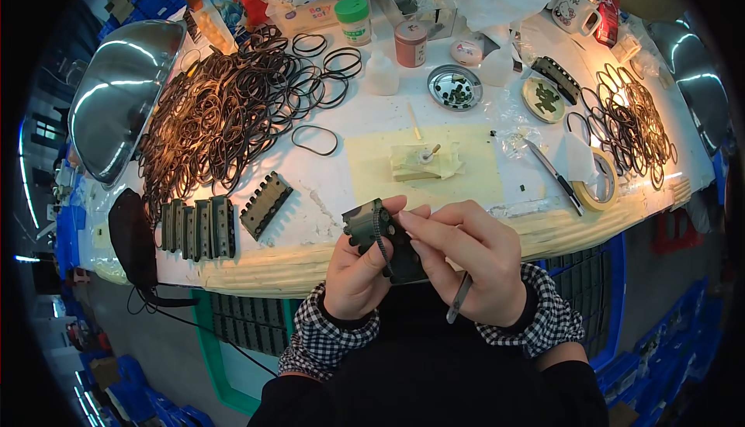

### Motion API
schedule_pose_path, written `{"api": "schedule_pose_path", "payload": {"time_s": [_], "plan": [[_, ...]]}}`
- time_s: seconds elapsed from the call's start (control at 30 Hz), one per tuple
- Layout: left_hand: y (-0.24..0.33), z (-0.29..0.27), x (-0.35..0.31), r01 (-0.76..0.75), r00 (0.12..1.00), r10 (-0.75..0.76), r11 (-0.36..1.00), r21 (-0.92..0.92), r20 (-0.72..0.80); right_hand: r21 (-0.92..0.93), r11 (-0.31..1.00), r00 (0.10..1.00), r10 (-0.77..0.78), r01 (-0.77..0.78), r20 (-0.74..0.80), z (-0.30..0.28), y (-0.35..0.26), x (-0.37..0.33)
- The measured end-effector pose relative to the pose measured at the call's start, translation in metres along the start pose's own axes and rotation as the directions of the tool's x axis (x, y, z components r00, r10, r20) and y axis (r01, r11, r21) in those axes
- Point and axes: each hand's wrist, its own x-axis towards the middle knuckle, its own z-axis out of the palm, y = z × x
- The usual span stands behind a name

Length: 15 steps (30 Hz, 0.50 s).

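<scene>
My left hand (358, 272) grips a dark green ribbed plastic part (372, 229) from below, close to my chest and just in front of the table edge. A thin black rubber ring (382, 247) lies across the part. My right hand (473, 260) pinches the ring and the part from the right, and a slim metal tool (459, 299) hangs down from that hand's fingers. Both wrists wear black-and-white checked cuffs.
A big heap of black rubber rings (225, 109) covers the table's left; a smaller heap (632, 121) lies right. A row of green parts (198, 229) and one single part (265, 204) sit near the front edge. Metal bowls, small dishes, bottles, a tape roll (597, 186) and a knife (552, 167) lie around.
</scene>
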Motion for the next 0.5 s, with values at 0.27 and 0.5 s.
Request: {"api": "schedule_pose_path", "payload": {"time_s": [0.27,0.5], "plan": [[0.014,0.006,0.015,-0.421,0.860,0.373,0.129,0.898,0.349,0.331,0.867,0.928,0.343,-0.372,0.144,-0.012,-0.008,0.005],[0.014,0.001,0.020,-0.434,0.773,0.382,-0.264,0.861,0.506,0.292,0.886,0.933,0.347,-0.360,0.097,-0.008,-0.004,-0.001]]}}
